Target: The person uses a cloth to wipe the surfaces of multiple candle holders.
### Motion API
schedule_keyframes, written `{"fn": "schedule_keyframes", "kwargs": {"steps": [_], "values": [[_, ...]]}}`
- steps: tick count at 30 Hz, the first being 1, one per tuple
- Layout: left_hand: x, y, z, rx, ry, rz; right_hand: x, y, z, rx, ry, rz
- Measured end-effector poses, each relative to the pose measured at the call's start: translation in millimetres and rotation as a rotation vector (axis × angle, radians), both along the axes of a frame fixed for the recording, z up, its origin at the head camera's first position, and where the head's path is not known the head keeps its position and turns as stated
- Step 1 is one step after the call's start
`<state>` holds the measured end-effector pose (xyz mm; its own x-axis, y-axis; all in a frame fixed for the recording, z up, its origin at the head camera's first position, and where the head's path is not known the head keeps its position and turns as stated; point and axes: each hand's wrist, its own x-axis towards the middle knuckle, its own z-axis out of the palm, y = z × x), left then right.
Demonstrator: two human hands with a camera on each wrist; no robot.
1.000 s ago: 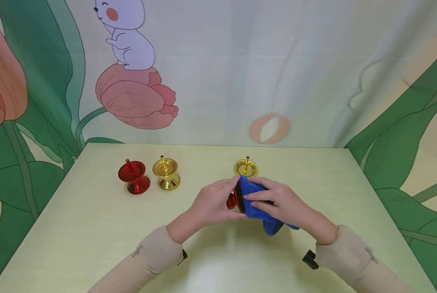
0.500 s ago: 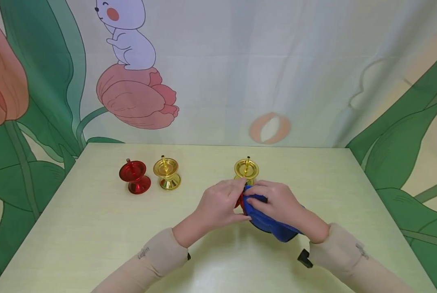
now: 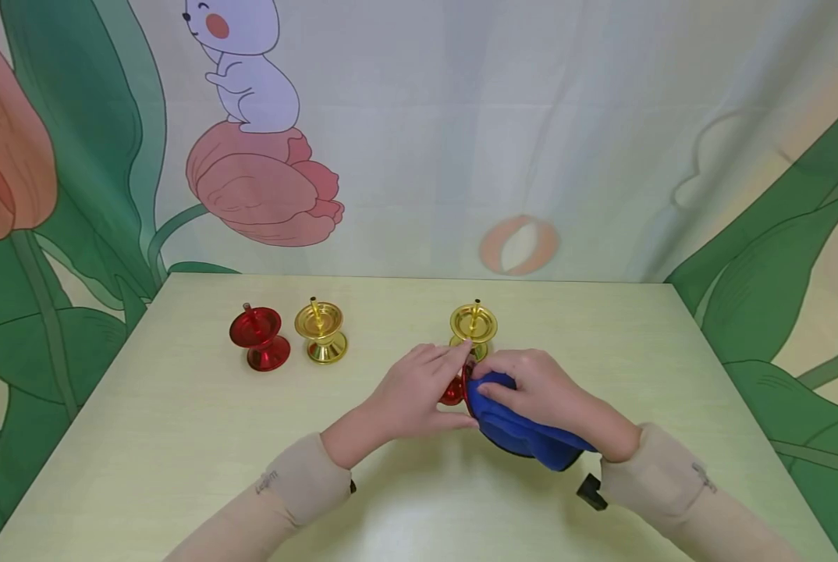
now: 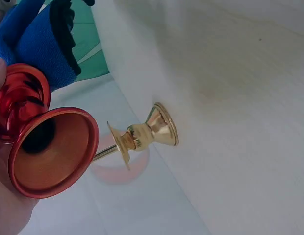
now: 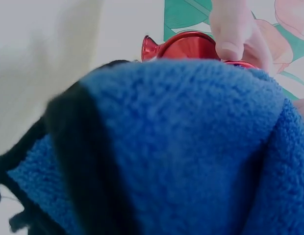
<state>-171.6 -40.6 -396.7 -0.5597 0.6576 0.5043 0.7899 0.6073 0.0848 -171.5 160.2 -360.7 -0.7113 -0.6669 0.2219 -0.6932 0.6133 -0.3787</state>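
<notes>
My left hand (image 3: 419, 394) grips a red metal candle holder (image 3: 452, 392), tipped on its side above the table. In the left wrist view the hollow foot of the red candle holder (image 4: 54, 156) faces the camera. My right hand (image 3: 534, 390) pinches a blue cloth (image 3: 531, 437) with a dark edge against the dish end, near its rim. Bunched cloth hangs below that hand. Seen from the right wrist, the blue cloth (image 5: 181, 147) fills most of the picture and hides the right fingers; part of the red candle holder (image 5: 189, 46) shows beyond it.
Behind my hands stands a gold candle holder (image 3: 473, 324), partly overlapped by the left fingertips. Toward the left are another gold candle holder (image 3: 323, 334) and a red one (image 3: 260, 337), both upright on the pale table (image 3: 180, 437). A printed curtain (image 3: 419, 156) hangs behind.
The right fingers have shifted up along the dish rim, and the cloth now hangs lower and further right. The red candle holder has turned in the left hand. The standing holders stay put.
</notes>
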Motion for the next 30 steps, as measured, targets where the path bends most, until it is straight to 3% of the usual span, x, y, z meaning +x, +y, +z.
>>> {"fn": "schedule_keyframes", "kwargs": {"steps": [3,6,8,12,14,15,17,22,25,28,30], "values": [[-2.5,-1,3.2,-0.009,-0.044,-0.028,-0.1,0,-0.8,-0.048,-0.036,0.01],[-2.9,0,2.9,0.009,0.001,-0.045,-1.1,0,-2.4,-0.1,-0.11,-0.01],[-2.6,1,0.6,0.008,0.103,-0.036,-2.6,-1,-3.6,-0.136,-0.17,-0.038],[-1.6,3,-6.3,-0.011,0.38,0.004,-7.4,-1,-6.5,-0.245,-0.291,-0.101],[-1.0,3,-9.0,-0.023,0.458,0.024,-10.2,0,-8.6,-0.298,-0.344,-0.114],[-1.0,2,-10.0,-0.027,0.458,0.027,-11.4,0,-9.6,-0.316,-0.362,-0.116],[-0.4,1,-9.5,-0.041,0.394,0.023,-13.0,1,-12.0,-0.326,-0.389,-0.121],[-3.6,-4,0.1,-0.087,0.069,-0.018,-10.8,3,-13.3,-0.26,-0.363,-0.114],[-6.8,-6,9.1,-0.112,-0.085,-0.045,-7.5,1,-10.9,-0.203,-0.318,-0.082],[-7.4,-5,16.5,-0.132,-0.169,-0.056,-5.4,-1,-9.2,-0.177,-0.294,-0.059],[-6.7,-4,17.7,-0.129,-0.144,-0.055,-5.7,-1,-9.1,-0.184,-0.295,-0.067]]}}
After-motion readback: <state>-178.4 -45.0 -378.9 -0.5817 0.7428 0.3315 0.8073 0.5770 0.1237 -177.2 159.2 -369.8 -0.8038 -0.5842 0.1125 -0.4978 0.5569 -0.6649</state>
